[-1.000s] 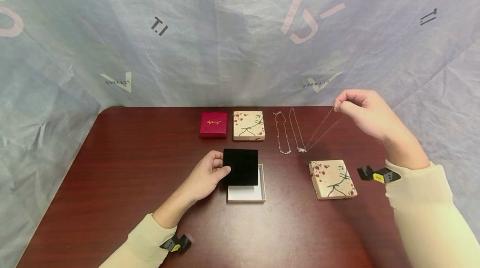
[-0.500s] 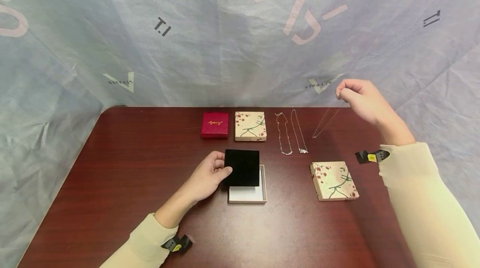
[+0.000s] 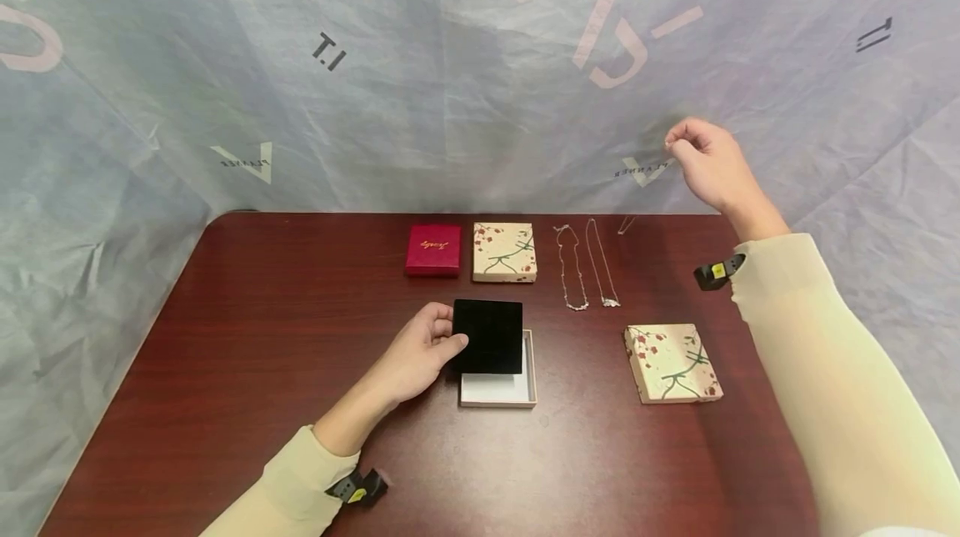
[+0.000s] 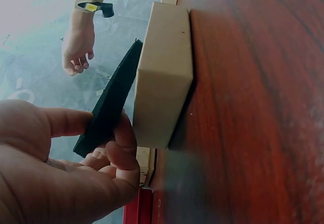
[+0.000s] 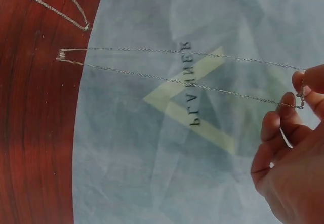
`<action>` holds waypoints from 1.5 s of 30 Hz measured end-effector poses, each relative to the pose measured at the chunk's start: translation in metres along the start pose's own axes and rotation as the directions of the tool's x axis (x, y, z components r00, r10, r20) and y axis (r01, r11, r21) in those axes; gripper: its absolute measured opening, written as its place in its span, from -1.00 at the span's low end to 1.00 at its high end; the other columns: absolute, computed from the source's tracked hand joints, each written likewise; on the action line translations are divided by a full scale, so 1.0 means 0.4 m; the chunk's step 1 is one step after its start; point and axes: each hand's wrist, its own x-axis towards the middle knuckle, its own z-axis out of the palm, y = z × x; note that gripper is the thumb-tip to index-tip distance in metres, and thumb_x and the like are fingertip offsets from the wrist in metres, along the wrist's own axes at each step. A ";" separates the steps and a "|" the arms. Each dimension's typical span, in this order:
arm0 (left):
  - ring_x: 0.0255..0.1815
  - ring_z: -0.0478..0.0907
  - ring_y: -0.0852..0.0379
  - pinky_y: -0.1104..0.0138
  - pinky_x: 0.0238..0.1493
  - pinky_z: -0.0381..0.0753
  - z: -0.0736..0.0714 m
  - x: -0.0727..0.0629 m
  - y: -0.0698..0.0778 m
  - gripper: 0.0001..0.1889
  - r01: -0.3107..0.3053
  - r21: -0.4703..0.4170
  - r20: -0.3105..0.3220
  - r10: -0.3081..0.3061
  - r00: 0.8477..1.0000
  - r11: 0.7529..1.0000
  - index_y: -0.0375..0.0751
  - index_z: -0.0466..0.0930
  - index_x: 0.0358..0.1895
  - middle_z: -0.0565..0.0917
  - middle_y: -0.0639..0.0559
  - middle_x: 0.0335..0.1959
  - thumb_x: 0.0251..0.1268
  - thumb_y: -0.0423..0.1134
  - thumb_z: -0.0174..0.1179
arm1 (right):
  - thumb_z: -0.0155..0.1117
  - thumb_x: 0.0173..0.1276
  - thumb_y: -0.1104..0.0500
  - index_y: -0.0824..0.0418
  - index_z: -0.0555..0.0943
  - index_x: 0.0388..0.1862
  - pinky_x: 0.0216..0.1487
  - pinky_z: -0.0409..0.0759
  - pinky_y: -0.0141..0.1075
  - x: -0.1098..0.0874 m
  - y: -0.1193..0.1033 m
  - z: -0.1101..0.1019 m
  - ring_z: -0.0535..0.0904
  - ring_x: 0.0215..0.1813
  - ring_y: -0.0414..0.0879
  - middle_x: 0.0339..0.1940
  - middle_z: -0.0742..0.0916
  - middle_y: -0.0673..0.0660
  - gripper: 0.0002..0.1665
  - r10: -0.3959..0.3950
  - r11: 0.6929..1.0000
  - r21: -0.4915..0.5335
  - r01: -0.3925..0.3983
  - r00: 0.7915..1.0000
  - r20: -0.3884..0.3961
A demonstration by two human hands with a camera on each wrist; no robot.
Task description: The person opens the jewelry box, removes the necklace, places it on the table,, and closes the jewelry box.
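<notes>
With thumb and fingers, my left hand (image 3: 420,352) pinches the left edge of a square black pad (image 3: 487,335). The pad is held tilted above an open box base (image 3: 498,393) with a white inside, covering much of it. High at the right, my right hand (image 3: 708,162) pinches the top of a thin silver necklace (image 5: 172,81), which hangs in a long loop. A small pendant (image 5: 62,54) sits at its lower end. Two silver necklaces, a beaded one (image 3: 583,303) and one with a pendant (image 3: 611,302), lie on the table.
A flowered box lid (image 3: 673,363) lies right of the box base. Behind the pad stand a red jewelry box (image 3: 433,251) and a flowered box (image 3: 504,253). Grey cloth (image 3: 375,87) hangs behind the table (image 3: 225,337).
My right hand has risen, lifting the necklace off the table beside the other two. My left hand and the black pad stay in place over the box base.
</notes>
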 end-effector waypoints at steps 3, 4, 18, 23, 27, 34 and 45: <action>0.25 0.59 -0.22 -0.15 0.36 0.48 0.001 0.001 0.000 -0.60 -0.003 -0.005 0.000 0.003 1.000 1.000 -0.44 0.41 0.30 0.66 -0.36 0.18 0.53 -0.36 0.22 | 0.00 0.66 0.02 0.25 0.63 0.06 0.07 0.35 -0.15 0.005 0.020 0.007 0.46 0.05 -0.01 0.06 0.64 0.16 -0.63 0.006 0.999 -0.048 -0.004 1.000 0.028; 0.24 0.59 -0.21 -0.14 0.36 0.48 0.000 0.001 0.000 -0.60 -0.003 -0.006 0.001 0.003 1.000 1.000 -0.43 0.41 0.30 0.66 -0.35 0.17 0.53 -0.36 0.22 | 0.00 0.66 0.02 0.25 0.63 0.07 0.09 0.35 -0.11 0.003 0.027 0.009 0.46 0.07 0.01 0.08 0.63 0.18 -0.62 0.009 0.998 -0.058 -0.006 0.999 0.046; 0.20 0.61 -0.18 -0.13 0.35 0.49 -0.002 -0.001 -0.002 -0.62 -0.004 -0.010 0.003 0.004 1.000 1.000 -0.41 0.43 0.27 0.68 -0.32 0.13 0.52 -0.35 0.23 | 0.02 0.71 0.03 0.27 0.59 0.09 0.14 0.36 0.14 -0.043 0.076 0.035 0.47 0.18 0.21 0.21 0.62 0.30 -0.66 0.065 0.993 -0.118 -0.027 0.941 0.333; 0.21 0.61 -0.19 -0.13 0.35 0.49 -0.004 -0.001 -0.005 -0.61 -0.004 -0.004 0.002 0.004 1.000 1.000 -0.41 0.43 0.27 0.67 -0.33 0.15 0.52 -0.34 0.24 | 0.06 0.69 0.12 0.27 0.62 0.02 0.07 0.37 0.02 -0.066 0.070 0.042 0.48 0.05 0.12 0.04 0.65 0.26 -0.73 0.048 0.993 -0.119 -0.004 0.926 0.375; 0.21 0.61 -0.19 -0.13 0.35 0.50 -0.004 -0.003 -0.004 -0.61 -0.002 -0.005 0.006 0.002 1.000 1.000 -0.41 0.43 0.28 0.66 -0.34 0.16 0.51 -0.33 0.25 | 0.10 0.67 0.14 0.23 0.64 -0.04 0.04 0.38 -0.04 -0.081 0.072 0.047 0.49 -0.02 0.07 -0.06 0.68 0.21 -0.79 0.043 0.992 -0.127 0.007 0.921 0.387; 0.20 0.62 -0.18 -0.12 0.33 0.52 -0.005 -0.004 -0.002 -0.60 0.001 -0.006 0.007 -0.001 1.000 1.000 -0.41 0.43 0.28 0.66 -0.33 0.16 0.52 -0.34 0.24 | 0.12 0.69 0.11 0.16 0.65 -0.07 -0.04 0.43 -0.06 -0.111 0.085 0.052 0.52 -0.09 0.03 -0.09 0.70 0.18 -0.80 0.053 0.990 -0.144 0.009 0.905 0.422; 0.15 0.64 -0.17 -0.10 0.31 0.53 -0.001 -0.002 -0.003 -0.63 -0.002 -0.012 0.000 0.002 1.000 1.000 -0.41 0.44 0.25 0.68 -0.32 0.10 0.50 -0.35 0.24 | 0.21 0.66 0.09 0.17 0.70 -0.07 -0.10 0.47 -0.11 -0.156 0.105 0.061 0.54 -0.16 -0.02 -0.14 0.76 0.14 -0.80 0.027 0.987 -0.152 0.059 0.861 0.508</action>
